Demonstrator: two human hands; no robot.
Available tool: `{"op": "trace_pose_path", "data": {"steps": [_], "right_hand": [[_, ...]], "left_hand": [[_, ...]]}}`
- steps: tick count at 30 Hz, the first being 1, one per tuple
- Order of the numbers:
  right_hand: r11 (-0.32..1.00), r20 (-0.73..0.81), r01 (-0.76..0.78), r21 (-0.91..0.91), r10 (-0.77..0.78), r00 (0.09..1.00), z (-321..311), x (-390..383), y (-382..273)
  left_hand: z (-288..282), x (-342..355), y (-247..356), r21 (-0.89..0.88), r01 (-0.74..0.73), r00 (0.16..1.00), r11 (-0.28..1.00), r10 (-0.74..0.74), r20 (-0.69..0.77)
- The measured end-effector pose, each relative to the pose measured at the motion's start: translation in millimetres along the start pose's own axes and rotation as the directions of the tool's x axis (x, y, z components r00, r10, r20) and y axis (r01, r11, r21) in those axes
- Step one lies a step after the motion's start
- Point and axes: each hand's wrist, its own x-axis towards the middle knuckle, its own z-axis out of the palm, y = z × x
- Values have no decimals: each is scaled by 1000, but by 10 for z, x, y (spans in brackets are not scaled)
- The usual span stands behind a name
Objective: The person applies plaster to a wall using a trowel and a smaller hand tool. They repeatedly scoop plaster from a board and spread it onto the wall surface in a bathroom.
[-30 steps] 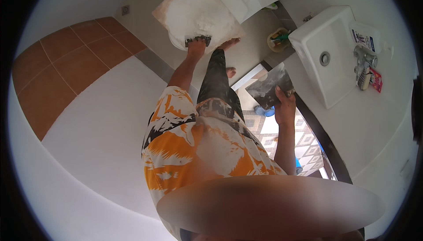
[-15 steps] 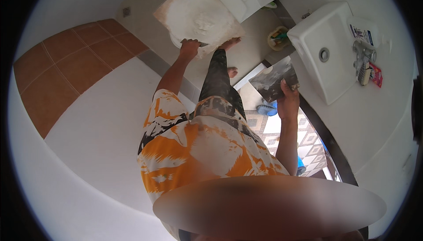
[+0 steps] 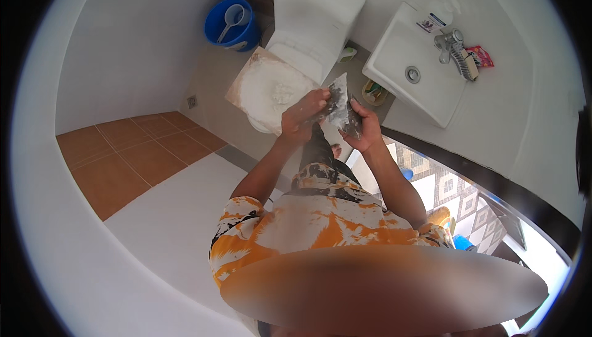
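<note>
My right hand point(image 3: 369, 131) grips a dark, flat metal trowel point(image 3: 353, 123), held tilted in front of my body. White paste point(image 3: 338, 114) is smeared over its face. Brought up against its left side, my left hand point(image 3: 302, 116) has its fingers closed round a scraper, mostly hidden by the fingers and the paste. Beyond my hands lies a square brownish board point(image 3: 238, 90), its middle covered with a wet white layer. The board rests over the front of the white toilet point(image 3: 336, 4).
A blue bucket point(image 3: 213, 25) with a white dipper point(image 3: 236, 14) stands left of the toilet. At right is a white washbasin point(image 3: 394, 47) with a tap point(image 3: 449, 44), brush point(image 3: 467, 65) and soap bottle point(image 3: 439, 16). A small tub point(image 3: 374, 93) sits below the basin.
My left hand has lifted off the board and moved right to the trowel. My right hand has brought the trowel left, toward the middle. The view has shifted, showing the bucket.
</note>
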Motion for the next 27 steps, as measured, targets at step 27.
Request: {"op": "trace_pose_path", "data": {"steps": [27], "right_hand": [[-696,664,34,-717,-668,336,1155,-2497,-1146]], "left_hand": [[1827,2244,333,-364,919,172,-150,-680,713]]}}
